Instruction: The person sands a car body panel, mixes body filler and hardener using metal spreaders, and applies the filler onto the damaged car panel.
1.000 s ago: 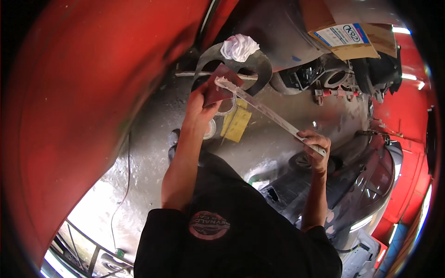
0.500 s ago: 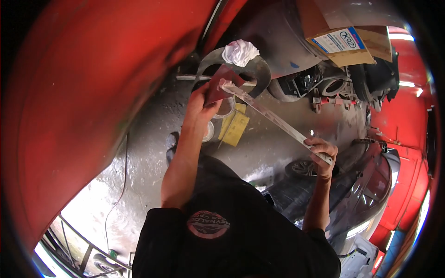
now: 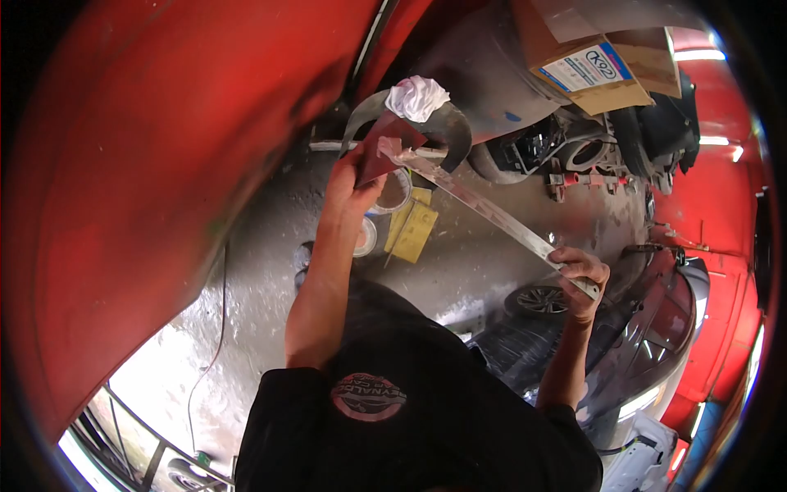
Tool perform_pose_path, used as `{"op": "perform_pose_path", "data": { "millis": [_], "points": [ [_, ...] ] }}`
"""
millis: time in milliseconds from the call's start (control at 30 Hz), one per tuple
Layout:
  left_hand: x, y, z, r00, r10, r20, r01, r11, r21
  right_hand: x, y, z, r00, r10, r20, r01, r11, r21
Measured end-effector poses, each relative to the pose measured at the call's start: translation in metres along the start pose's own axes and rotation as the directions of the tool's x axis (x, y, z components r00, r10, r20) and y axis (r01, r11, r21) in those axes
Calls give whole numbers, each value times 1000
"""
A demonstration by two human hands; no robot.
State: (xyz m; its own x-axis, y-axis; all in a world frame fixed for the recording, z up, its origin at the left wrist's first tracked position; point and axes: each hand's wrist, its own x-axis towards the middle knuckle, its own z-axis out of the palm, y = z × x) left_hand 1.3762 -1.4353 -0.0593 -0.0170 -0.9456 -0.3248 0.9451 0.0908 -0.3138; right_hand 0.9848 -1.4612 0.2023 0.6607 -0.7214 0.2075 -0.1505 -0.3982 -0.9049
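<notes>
We've got our left hand (image 3: 354, 182) pinching a dark red, flat, square-cornered sheet (image 3: 397, 131) above the grey floor (image 3: 500, 201), and our right hand (image 3: 584, 279) wrapped round one end of a long, narrow, whitish stick (image 3: 492, 211). The stick's far tip sits on the sheet, by some pale pink paste (image 3: 388, 149).
</notes>
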Motion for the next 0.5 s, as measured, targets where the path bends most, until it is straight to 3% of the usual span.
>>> {"op": "perform_pose_path", "data": {
  "millis": [100,200,267,367,433,500],
  "points": [
    [-5,-1,14,997,58,47,-60,997,44,-9,-3,-3,997,-24,-71,25,1000,16],
    [-13,13,33,973,78,217,-95,993,69,-12,-10,-13,998,63,16,-58,976,-209],
    [-12,20,46,976,154,156,-174,978,119,-25,8,-16,997,17,-74,-10,996,92],
    [-18,18,59,967,232,109,-251,941,227,-28,28,-3,959,57,-278,71,899,431],
    [-22,6,65,962,265,69,-274,922,273,-20,36,15,891,187,-414,99,809,579],
    [-19,0,50,967,95,238,-146,968,205,-6,41,39,783,376,-496,104,706,700]
  ]
}}
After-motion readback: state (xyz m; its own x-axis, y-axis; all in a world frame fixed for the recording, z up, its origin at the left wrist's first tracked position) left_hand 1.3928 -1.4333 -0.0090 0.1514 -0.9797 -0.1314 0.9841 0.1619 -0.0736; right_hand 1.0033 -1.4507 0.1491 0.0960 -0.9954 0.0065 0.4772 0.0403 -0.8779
